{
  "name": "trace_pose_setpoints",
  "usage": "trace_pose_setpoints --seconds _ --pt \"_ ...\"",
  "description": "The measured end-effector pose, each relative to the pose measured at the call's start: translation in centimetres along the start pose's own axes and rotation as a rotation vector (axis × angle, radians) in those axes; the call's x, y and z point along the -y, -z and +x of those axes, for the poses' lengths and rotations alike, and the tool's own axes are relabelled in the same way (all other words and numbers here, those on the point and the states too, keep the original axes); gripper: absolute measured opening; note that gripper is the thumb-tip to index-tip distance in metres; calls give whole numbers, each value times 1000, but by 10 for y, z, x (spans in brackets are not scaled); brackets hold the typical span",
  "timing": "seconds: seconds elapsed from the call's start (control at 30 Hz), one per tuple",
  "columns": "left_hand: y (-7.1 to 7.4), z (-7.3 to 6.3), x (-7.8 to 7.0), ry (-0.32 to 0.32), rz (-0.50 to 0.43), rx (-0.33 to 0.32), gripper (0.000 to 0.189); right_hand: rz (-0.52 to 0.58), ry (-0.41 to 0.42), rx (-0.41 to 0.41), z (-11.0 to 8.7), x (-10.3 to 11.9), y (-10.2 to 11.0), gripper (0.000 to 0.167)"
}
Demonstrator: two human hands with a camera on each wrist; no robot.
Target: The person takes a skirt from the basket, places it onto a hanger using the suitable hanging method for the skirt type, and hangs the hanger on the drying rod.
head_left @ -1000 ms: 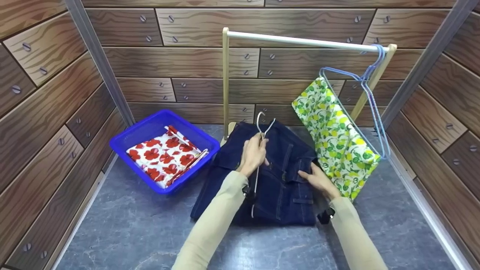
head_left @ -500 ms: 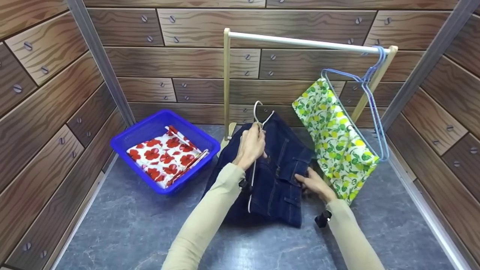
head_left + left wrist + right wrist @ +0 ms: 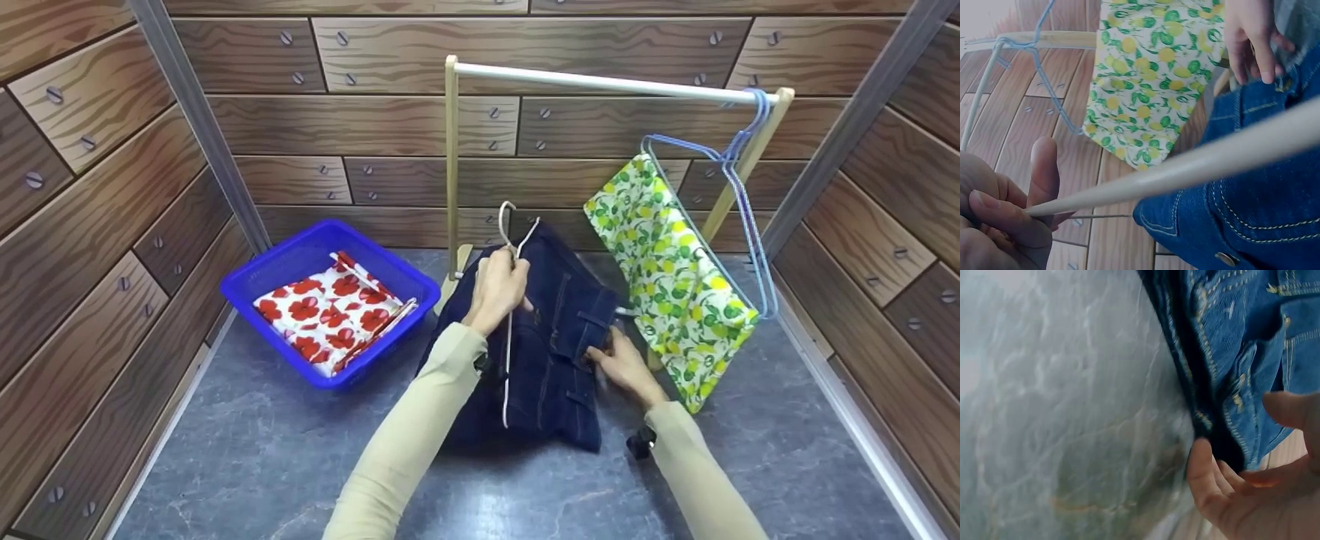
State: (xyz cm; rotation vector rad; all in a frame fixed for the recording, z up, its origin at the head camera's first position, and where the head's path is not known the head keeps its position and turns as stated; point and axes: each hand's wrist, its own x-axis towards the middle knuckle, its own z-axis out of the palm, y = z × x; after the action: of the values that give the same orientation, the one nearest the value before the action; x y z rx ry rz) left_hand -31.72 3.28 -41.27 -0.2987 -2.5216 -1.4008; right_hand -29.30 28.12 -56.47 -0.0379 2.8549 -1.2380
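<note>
In the head view my left hand [image 3: 499, 289] grips a white clothes hanger [image 3: 507, 375] near its hook. One arm of that hanger lies across the front of a dark blue denim garment [image 3: 551, 330]; the other reaches its upper corner. My right hand [image 3: 626, 367] holds the garment's right edge. Close up in the right wrist view, the thumb [image 3: 1286, 408] is over the denim and the fingers [image 3: 1204, 478] curl at its edge. Pockets, pale stitching and a metal button [image 3: 1226, 259] show in the left wrist view. The garment's far side is hidden.
Behind the garment stands a rack with a metal rail [image 3: 600, 81]. Blue hangers [image 3: 739, 157] hang at its right end, bearing a lemon-print cloth [image 3: 667, 277] close to my right hand. At left, a blue basket [image 3: 251, 300] contains red-flowered cloth [image 3: 322, 315].
The hanger and the garment's top have risen and shifted left with my left hand. Its lower part has drawn together into a narrower, tilted shape. My right hand has moved slightly left and down.
</note>
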Motion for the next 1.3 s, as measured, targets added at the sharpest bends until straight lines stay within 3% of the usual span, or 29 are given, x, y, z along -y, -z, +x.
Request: trace_pose_setpoints --seconds 0.2,0.37,0.63,0.87,1.1,1.3 --pt "5 2 -8 63 -78 27 18 -121 91 -73 -3 12 -9 56" --pt "9 4 -14 90 -117 37 22 -134 197 -99 -11 24 -19 44" --pt "18 9 -25 91 -154 30 24 8 354 -102 -29 55 -27 40" --pt "22 11 -33 127 -231 31 28 136 390 -153 -48 91 -24 38" --pt "19 10 -35 165 -368 26 24 142 526 -199 -69 109 -26 39" --pt "13 9 -37 178 -456 19 23 120 596 -269 -82 122 -31 19"
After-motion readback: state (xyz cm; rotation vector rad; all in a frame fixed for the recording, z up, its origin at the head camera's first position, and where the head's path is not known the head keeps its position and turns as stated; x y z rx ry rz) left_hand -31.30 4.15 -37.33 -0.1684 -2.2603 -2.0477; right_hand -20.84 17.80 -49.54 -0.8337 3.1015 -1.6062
